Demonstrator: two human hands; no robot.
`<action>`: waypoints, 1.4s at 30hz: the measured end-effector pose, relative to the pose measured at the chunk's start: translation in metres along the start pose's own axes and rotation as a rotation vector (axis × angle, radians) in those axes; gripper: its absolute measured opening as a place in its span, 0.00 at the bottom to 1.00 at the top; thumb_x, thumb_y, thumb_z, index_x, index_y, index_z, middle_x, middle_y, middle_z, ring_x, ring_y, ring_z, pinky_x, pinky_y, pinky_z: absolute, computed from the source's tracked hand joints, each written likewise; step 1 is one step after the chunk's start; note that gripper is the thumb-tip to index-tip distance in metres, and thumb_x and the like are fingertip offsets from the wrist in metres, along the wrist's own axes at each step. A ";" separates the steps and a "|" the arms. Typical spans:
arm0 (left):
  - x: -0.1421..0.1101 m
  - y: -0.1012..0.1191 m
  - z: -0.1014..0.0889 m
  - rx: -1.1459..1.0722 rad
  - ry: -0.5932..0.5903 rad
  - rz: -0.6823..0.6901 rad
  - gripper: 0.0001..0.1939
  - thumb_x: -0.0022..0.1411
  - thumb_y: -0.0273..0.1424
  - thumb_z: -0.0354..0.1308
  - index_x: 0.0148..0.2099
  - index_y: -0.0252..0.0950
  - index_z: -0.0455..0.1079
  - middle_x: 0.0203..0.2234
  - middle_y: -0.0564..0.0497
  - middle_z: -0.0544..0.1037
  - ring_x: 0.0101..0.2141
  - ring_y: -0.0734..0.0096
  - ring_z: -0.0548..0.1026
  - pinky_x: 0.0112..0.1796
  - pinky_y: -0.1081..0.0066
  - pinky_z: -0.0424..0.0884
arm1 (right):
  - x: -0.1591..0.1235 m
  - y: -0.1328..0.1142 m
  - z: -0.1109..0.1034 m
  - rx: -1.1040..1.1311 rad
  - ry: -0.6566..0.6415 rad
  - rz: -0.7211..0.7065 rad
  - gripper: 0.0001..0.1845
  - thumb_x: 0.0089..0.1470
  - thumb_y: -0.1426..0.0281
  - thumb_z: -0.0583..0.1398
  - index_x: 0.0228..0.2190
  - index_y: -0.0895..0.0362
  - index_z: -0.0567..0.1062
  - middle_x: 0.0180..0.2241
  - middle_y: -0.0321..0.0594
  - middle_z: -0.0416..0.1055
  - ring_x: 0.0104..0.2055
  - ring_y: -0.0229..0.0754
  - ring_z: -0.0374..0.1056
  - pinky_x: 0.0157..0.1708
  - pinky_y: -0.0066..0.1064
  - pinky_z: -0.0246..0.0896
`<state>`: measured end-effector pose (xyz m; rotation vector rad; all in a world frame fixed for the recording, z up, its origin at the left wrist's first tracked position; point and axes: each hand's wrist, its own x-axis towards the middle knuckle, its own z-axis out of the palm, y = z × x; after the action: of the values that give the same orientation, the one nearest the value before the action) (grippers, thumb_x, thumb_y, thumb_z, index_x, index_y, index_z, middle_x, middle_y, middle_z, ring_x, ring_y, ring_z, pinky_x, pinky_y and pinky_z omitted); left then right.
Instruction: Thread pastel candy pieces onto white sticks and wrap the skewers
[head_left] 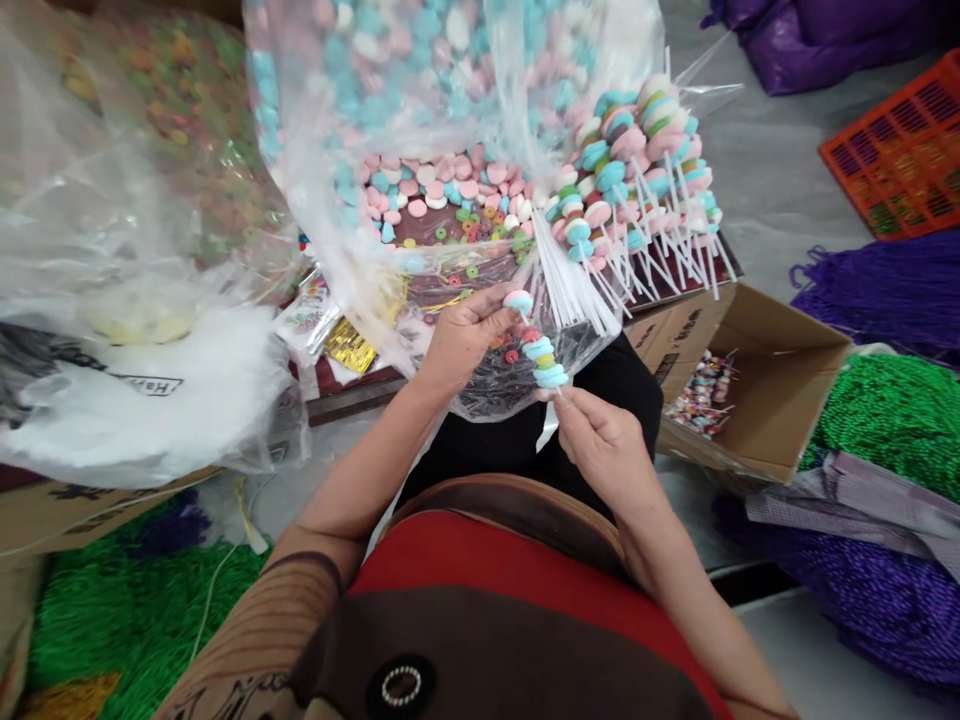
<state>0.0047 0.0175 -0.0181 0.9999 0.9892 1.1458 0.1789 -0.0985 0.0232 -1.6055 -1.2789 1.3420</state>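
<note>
My left hand (471, 335) pinches a pink and blue marshmallow (517, 301) at the upper tip of a candy skewer (544, 362). Blue marshmallows, a yellow-green ring and a red ring are threaded along that skewer. Its lower stick end sits in my right hand (604, 432), with the fingers closed round it. Just above my hands lies a bundle of bare white sticks (566, 275). Loose pink, white and blue marshmallows (442, 180) and small gummy rings (472, 228) rest on the table behind.
Finished skewers (637, 180) are piled at the table's right. Large clear bags hold marshmallows (420, 60) and gummy rings (180, 110). An open cardboard box (780, 380) with wrapped sweets and an orange crate (900, 150) stand right. Green strands (900, 415) lie beside them.
</note>
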 end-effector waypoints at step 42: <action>-0.010 -0.031 -0.040 0.641 0.132 0.368 0.26 0.75 0.41 0.52 0.69 0.38 0.65 0.57 0.37 0.81 0.50 0.60 0.85 0.53 0.58 0.81 | 0.149 -0.116 -0.073 -0.917 0.561 -0.210 0.21 0.68 0.66 0.52 0.34 0.59 0.82 0.32 0.51 0.80 0.36 0.49 0.74 0.36 0.34 0.58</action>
<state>-0.0274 0.0076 -0.0568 1.6868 1.3588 1.2272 0.2178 0.0836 0.1024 -2.1273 -1.7170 0.0771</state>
